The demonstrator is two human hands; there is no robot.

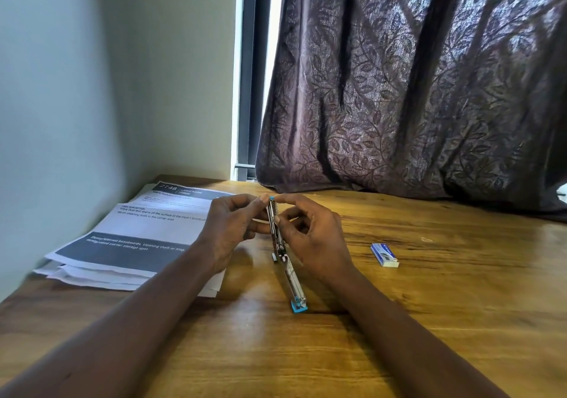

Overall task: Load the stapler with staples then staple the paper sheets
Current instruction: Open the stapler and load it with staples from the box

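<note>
At frame centre, I see my left hand (228,232) and right hand (313,238) both pinching the raised upper arm of the opened stapler (294,281), its blue-tipped lower end resting on the tabletop (429,305). Paper sheets (132,238) lie at left and a staple box (384,255) at right.

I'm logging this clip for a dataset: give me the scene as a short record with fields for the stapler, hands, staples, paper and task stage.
stapler: swung open, blue-ended lower part resting on the table
left hand: pinches its raised upper arm near the blue tip
right hand: pinches the same arm from the other side
staple box: lies on the table right of the stapler, untouched
paper sheets: loosely stacked at the left
stage: loading; whether staples are inside cannot be told
</note>
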